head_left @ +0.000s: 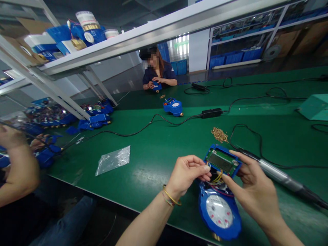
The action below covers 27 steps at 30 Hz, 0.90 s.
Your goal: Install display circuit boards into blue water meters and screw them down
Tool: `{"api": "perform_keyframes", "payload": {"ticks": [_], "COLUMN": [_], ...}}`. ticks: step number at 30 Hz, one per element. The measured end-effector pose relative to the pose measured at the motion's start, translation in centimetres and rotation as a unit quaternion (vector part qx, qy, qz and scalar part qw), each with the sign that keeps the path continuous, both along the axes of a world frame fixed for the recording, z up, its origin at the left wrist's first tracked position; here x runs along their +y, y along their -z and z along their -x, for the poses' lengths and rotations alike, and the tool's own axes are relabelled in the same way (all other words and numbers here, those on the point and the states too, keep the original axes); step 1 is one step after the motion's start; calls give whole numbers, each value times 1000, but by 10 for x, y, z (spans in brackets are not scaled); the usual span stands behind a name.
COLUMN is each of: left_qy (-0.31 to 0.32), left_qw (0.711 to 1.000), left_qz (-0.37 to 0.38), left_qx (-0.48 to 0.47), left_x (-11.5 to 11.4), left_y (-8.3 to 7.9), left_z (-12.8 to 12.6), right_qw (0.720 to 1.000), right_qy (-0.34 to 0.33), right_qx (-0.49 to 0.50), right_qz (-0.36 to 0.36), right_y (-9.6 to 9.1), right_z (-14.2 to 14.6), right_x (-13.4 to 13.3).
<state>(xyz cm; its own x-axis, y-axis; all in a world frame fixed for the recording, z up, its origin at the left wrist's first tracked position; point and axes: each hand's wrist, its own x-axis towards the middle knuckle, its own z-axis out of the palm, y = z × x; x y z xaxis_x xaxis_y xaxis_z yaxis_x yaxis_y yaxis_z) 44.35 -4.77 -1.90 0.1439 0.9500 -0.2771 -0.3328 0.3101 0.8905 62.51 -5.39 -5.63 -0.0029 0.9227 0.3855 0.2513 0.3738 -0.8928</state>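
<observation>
the person's left hand (188,174) and right hand (252,191) meet over a blue water meter (219,212) that lies flat at the near edge of the green tabletop (159,150), its white dial facing up. both hands are closed on the display module (222,161), a green board in a blue frame tipped up above the meter's open top. the left pinches its left edge with the fingertips, and the right grips its right edge with the forefinger stretched down toward the yellow wires (217,177) that run from module to meter. an electric screwdriver (279,176) lies just beyond the right hand, its cord trailing away. a small pile of brass screws (219,134) sits just behind the module, and a clear plastic bag (113,160) lies well to the left. farther off stands a second blue meter (173,107), and a co-worker (158,73) across the tabletop handles a blue part.
</observation>
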Motion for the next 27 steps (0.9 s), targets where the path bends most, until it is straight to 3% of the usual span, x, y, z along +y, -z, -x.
{"api": "perform_keyframes", "payload": {"ticks": [9,16,27], "left_qy": [23,54,2], "left_qw": [1000,998,1000], "left_qz": [1,5,-22], "left_qx": [12,30,16], "left_x": [2,5,0], "left_y": [-3,-1,5], "left_z": [0,5,0], "right_qw": [999,999,985], "right_qy": [16,-26,-66], "right_qx": [-28,34,126], "right_qz": [-9,28,96], "right_y": [-2,-6,-12], "right_z": [-1,-3,2], "right_x": [-4,-6,3]}}
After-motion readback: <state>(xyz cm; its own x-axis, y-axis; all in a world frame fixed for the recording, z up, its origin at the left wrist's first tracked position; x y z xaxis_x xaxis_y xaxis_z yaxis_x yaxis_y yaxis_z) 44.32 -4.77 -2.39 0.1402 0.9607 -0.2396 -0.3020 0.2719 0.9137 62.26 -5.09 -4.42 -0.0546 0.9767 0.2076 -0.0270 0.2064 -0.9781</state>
